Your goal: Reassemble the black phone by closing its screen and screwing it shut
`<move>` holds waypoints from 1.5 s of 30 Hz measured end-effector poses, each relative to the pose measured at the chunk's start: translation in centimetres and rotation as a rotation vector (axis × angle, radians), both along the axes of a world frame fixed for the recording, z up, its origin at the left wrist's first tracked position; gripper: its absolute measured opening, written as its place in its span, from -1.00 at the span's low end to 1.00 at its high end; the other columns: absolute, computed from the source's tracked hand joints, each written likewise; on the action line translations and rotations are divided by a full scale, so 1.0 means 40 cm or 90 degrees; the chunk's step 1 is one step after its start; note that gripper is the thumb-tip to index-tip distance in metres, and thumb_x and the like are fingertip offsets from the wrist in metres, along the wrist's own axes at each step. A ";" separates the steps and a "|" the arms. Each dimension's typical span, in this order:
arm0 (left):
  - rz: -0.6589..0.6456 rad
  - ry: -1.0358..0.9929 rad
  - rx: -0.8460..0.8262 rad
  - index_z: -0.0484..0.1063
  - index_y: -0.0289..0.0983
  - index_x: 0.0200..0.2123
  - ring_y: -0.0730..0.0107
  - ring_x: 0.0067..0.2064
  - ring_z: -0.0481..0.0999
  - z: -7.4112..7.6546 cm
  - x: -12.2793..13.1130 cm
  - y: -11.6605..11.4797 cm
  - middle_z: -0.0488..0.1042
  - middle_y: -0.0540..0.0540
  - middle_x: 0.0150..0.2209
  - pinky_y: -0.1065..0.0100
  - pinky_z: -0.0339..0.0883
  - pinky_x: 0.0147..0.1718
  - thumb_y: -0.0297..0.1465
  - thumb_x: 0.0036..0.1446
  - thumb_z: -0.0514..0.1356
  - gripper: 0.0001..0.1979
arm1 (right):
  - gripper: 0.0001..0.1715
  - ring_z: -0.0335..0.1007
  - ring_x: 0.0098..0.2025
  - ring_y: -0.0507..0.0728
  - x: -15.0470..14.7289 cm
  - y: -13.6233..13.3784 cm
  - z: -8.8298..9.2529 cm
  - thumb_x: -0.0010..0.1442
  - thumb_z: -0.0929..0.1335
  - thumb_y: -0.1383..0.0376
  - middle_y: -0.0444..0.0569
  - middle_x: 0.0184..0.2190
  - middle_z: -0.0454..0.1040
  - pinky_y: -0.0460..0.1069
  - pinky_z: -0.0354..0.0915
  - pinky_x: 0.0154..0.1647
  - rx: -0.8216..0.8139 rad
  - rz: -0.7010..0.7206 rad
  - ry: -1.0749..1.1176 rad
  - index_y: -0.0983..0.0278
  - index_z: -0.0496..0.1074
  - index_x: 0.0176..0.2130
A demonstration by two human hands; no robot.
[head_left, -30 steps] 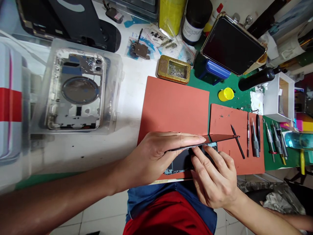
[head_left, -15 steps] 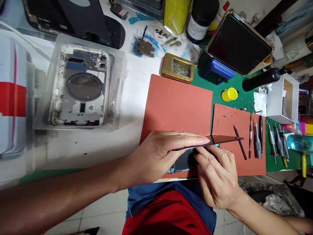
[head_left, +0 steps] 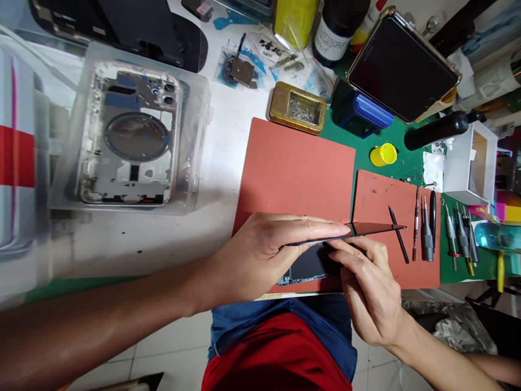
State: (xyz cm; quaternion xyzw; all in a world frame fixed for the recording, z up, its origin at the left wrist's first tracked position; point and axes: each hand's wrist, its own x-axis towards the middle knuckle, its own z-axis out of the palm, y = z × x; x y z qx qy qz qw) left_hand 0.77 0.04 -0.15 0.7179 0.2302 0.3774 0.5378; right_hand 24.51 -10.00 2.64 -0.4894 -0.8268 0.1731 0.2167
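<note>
I logged one smartphone display panel, raised above its opened housing at six o'clock on the terracotta silicone mat. Left hand: narrow, gripping the panel's edge. Right hand: narrow, fingertips beneath it. Panel lifted, not yet set aside.

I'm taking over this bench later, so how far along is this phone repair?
Done: the phone looks opened, its black display panel raised off the body. In hand: the left hand holds the panel's edge, and the right hand supports it from below. Left: unclear, but screwdrivers lie aside on the red mat, and a bare housing sits in a clear box.
</note>
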 end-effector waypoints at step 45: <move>0.010 0.047 -0.056 0.61 0.10 0.33 0.25 0.20 0.77 -0.007 -0.031 0.000 0.72 0.05 0.24 0.32 0.66 0.20 -0.64 0.44 0.25 -0.41 | -0.58 0.51 0.17 0.32 -0.077 -0.021 -0.020 0.30 0.27 0.46 0.21 0.17 0.71 0.13 0.34 0.15 0.100 -0.074 -0.076 0.41 0.58 0.05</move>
